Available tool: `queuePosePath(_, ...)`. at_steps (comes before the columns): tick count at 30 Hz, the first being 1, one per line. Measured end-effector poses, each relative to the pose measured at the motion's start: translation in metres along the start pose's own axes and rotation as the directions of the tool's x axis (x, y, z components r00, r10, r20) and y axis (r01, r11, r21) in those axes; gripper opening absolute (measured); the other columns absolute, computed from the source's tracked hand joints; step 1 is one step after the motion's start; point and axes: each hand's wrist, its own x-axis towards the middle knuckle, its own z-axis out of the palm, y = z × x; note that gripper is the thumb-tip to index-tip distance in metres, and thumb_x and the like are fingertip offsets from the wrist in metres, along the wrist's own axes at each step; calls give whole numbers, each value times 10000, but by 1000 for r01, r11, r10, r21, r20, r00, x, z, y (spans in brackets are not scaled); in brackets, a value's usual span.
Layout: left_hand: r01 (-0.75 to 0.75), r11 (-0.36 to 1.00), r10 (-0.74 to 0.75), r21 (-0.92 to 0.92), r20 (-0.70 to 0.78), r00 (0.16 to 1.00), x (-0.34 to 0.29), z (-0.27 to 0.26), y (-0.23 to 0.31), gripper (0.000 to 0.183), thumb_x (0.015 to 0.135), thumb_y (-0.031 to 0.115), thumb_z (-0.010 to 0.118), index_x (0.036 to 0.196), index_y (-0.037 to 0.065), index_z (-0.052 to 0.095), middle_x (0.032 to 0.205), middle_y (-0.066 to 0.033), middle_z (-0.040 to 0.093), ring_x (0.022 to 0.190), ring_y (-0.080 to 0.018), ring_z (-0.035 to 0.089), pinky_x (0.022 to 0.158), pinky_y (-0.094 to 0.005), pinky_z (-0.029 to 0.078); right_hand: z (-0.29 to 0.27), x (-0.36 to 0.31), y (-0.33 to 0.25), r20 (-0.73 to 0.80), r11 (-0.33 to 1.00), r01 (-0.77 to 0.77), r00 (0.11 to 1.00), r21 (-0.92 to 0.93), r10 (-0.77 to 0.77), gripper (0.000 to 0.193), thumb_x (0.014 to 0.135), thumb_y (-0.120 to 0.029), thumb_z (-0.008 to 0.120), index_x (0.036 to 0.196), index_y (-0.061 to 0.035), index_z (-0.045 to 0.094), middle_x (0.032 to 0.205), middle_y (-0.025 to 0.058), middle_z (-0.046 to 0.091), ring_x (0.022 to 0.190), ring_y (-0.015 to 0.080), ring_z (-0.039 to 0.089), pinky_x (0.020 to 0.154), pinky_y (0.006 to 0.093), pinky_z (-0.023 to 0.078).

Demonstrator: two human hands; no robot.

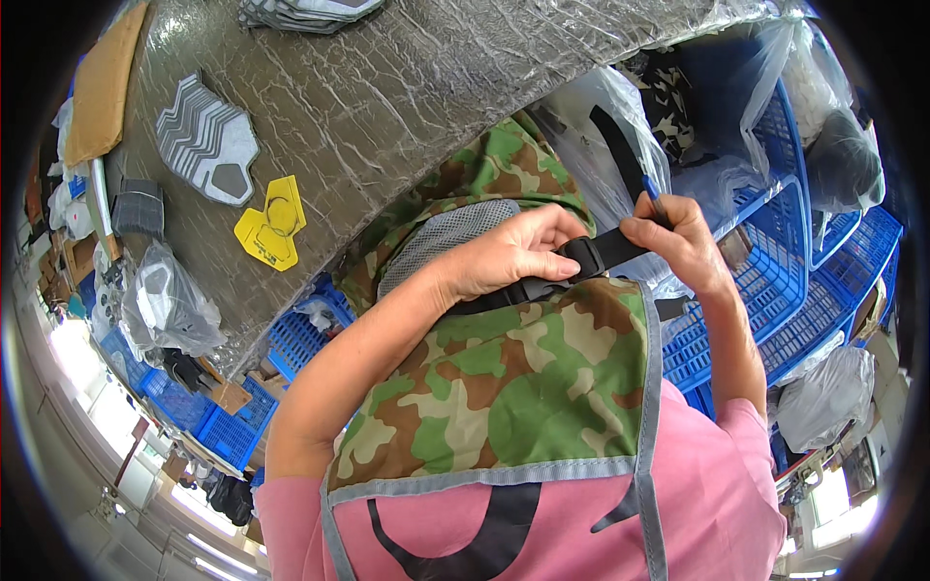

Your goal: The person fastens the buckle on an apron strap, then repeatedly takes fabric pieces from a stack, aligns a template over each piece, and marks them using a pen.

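A camouflage apron (542, 378) with grey edging covers my front over a pink shirt. At its waist sits a black plastic buckle (584, 258), and my left hand (513, 250) grips it between thumb and fingers. To the right, my right hand (675, 235) pinches the black webbing strap (620, 250) that runs out of the buckle. A slim blue pen-like tool (655, 198) sticks up from the same right hand. The loose strap end (614, 137) rises beyond that hand. Below the left wrist, part of the belt is hidden.
The table (387, 107) has a wrinkled plastic cover. On it lie a fanned stack of grey cut pieces (205, 136) and a yellow card (269, 229). Blue crates (765, 281) with plastic bags stand close at the right; another blue basket (302, 339) is below the table edge.
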Motion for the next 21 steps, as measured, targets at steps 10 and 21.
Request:
queuePosePath(10,-83,995,72,-61,-175,982,-10,0,-2,644,859,108,670,1434,27,392,1056,-29,595,963,-91,576,870,-241,459,20,8,29,55,996,6,999,-90,-1,239,931,-228,721,873,2,692,672,-3,591,646,64,490,586,296,422)
queuePosePath(21,-72,997,71,1,-205,976,-5,2,-12,628,860,1,594,1448,49,378,1123,-55,593,1014,-102,579,893,-255,465,32,0,-23,82,954,224,974,-198,-211,354,800,-111,731,1133,-15,658,923,15,548,689,78,444,611,253,370)
